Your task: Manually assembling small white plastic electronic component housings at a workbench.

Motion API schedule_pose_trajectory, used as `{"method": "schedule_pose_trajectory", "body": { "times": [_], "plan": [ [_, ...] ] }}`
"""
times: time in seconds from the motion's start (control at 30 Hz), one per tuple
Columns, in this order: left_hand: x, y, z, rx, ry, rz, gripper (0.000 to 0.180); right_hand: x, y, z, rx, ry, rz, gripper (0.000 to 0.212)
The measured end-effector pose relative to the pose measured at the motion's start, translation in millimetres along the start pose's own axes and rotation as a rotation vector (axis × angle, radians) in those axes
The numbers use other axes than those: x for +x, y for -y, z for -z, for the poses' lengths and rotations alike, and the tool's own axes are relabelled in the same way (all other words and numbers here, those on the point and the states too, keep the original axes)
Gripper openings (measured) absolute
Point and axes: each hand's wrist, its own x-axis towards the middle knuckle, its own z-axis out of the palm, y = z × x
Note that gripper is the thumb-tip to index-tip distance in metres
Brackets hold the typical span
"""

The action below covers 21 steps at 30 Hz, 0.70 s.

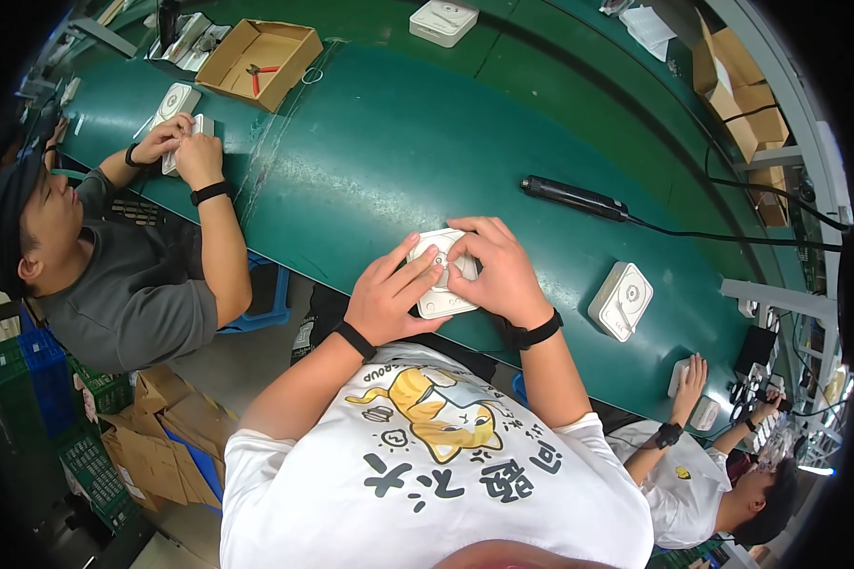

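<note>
Head view: holding white rounded-square device [438,302] by near edge of counter [380,142], with left grip [387,302] spread, right grip [499,273] curled around it; having open room toward far-right electric screwdriver [575,197].

Workshop | long green workbench [380,142] | black corded tool [574,197] | co-workers [128,294] alongside | plastic crates [44,365]

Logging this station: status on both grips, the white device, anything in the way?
Left grip holds white device, face up. Right grip at its face; any pinched part unclear. Black corded tool on green table, right, touching neither.
</note>
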Motion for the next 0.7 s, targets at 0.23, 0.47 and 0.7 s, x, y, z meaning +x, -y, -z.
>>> {"method": "schedule_pose_trajectory", "body": {
  "times": [0.23, 0.47, 0.7],
  "plan": [
    [3, 3, 2, 0.033, 0.045, -0.026, 0.068, 0, -11, -6, 0.088, -0.034, 0.035, 0.017],
    [7, 1, 9, 0.109, 0.087, -0.059, 0.069, 2, -23, -8, 0.243, 0.023, -0.027, 0.017],
    [7, 3, 10, 0.046, 0.136, -0.033, 0.077, 3, -42, -9, 0.337, 0.060, -0.024, 0.020]
  ]
}}
